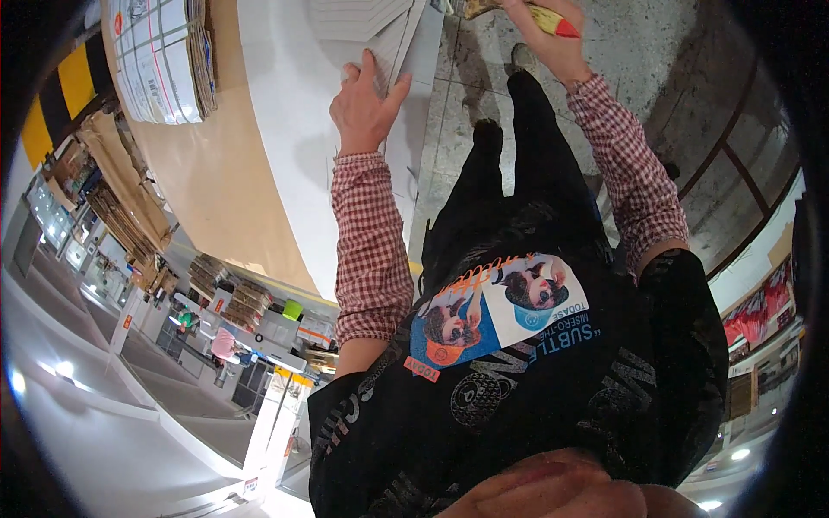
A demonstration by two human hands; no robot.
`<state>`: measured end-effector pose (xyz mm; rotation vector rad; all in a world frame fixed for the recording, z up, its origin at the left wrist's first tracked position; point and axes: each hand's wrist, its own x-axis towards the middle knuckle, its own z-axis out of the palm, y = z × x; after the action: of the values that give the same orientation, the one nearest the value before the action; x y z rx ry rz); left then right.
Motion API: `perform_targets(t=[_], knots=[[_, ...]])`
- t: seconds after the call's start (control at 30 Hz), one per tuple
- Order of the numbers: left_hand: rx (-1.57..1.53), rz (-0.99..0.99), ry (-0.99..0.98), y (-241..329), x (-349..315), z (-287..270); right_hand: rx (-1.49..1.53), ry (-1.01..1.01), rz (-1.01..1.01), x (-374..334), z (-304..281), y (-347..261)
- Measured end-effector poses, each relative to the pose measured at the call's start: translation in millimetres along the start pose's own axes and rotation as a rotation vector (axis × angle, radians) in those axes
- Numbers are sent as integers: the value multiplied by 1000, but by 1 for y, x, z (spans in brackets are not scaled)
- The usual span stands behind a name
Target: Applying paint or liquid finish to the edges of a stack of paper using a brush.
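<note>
My left hand (367,99) lies flat, fingers spread, on a stack of white flat sheets (380,22) at the edge of a white tabletop (285,129). It grips nothing. My right hand (553,39) is raised near the top edge and closed around a tool with a yellow and red handle (553,22). The tool's working end is cut off by the frame's top. Both forearms wear red-and-white checked sleeves. My black printed shirt fills the lower middle.
A brown cardboard sheet (216,173) covers the table's left part, with a pile of printed flat cartons (160,56) at its far corner. Grey concrete floor (639,52) lies to the right, where my shoes (488,129) stand. Shelves and stacked cardboard (121,216) are at the left.
</note>
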<state>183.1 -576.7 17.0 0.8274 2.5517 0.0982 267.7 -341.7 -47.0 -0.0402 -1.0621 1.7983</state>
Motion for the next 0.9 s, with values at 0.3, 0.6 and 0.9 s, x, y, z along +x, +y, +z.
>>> perform_targets(t=[0.3,0.6,0.9], knots=[[80,-183,358,24,-41,77,-775,-382,243,-17,-1,-68],[-57,-72,63,-24,-67,36,-769,-281,234,-12,19,-75],[-183,24,-44,-41,-56,5,-703,-267,391,-34,16,-46]])
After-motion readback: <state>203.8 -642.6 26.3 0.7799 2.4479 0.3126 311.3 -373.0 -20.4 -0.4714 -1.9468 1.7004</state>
